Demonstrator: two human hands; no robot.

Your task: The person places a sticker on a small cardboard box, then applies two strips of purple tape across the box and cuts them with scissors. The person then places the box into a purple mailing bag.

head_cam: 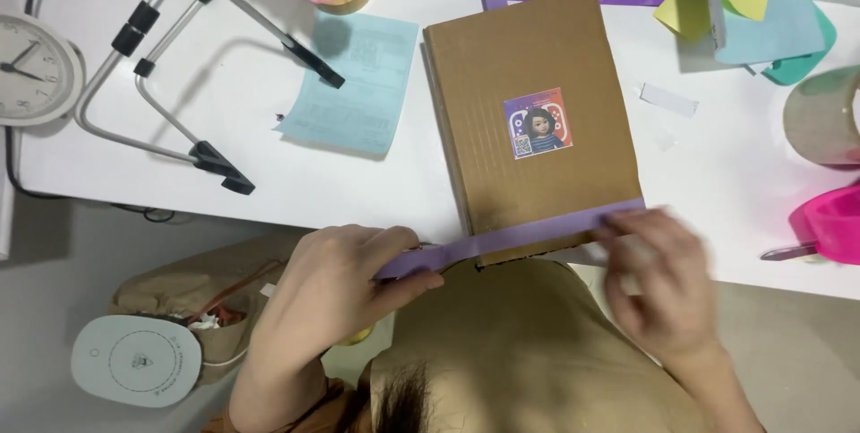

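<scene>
Nearest the head camera, the person's tan-clad chest fills the bottom of the view, and both hands reach forward from it to the near edge of the white surface (269, 191). Between the hands runs a purple tape strip (511, 238), stretched across the near edge of a flat brown cardboard box (502, 66). The strip slants slightly, lower at the left and higher at the right. The left hand (336, 285) is closed on the strip's left end, which sticks out beyond the box's corner, thumb beneath and fingers curled over it. The right hand (658, 281) is blurred; its fingers lie on the strip's right end at the box's corner, and whether they pinch it cannot be told.

The box lies flat on the surface, its long side running away from the person, with a small square sticker (537, 123) showing a cartoon figure near its middle. Just left of the box lies a light blue paper sheet (354, 84), and farther left a folding metal stand (188, 75).
</scene>
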